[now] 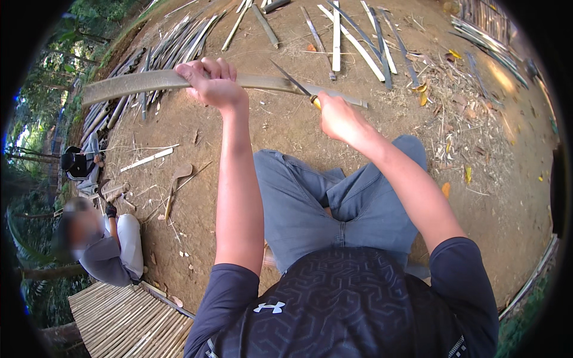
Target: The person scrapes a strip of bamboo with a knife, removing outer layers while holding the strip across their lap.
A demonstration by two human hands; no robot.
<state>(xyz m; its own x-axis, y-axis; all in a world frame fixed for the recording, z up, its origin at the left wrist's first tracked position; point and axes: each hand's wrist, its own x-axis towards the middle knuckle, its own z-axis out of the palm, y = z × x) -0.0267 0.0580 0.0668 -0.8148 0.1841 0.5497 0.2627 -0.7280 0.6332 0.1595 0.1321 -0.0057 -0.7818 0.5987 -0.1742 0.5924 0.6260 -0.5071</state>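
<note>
My left hand (pixel 212 83) is wrapped tight around a long split bamboo strip (pixel 149 80), fingers curled over its top edge, gripping it near the middle. The strip runs level in front of me, its wide end off to my left, its narrow end tapering past my right hand (pixel 339 116). My right hand is closed on the yellowish handle of a knife (pixel 293 82); the thin dark blade angles up and to the left and lies against the strip just right of my left hand. Both arms are stretched out over my knees; grey trousers, dark patterned shirt.

Taking the strip as landmark: beyond it, on the bare dirt ground (pixel 286 137), lies a scatter of cut bamboo slats (pixel 346 36), pale and grey, mostly pointing away from me. Under its wide left end a bundle of longer bamboo poles (pixel 119 101) lies fanned out. Below the strip and to the left, a single pale sliver (pixel 146 159) and a wooden-handled tool (pixel 174 185) lie on the dirt. Further down on that side another person (pixel 107 244) sits in a grey top and pale trousers. Nearest me on that side is a slatted bamboo platform (pixel 128 322). Right of the strip's narrow end, dry shavings and yellow leaves (pixel 453 119) litter the ground.
</note>
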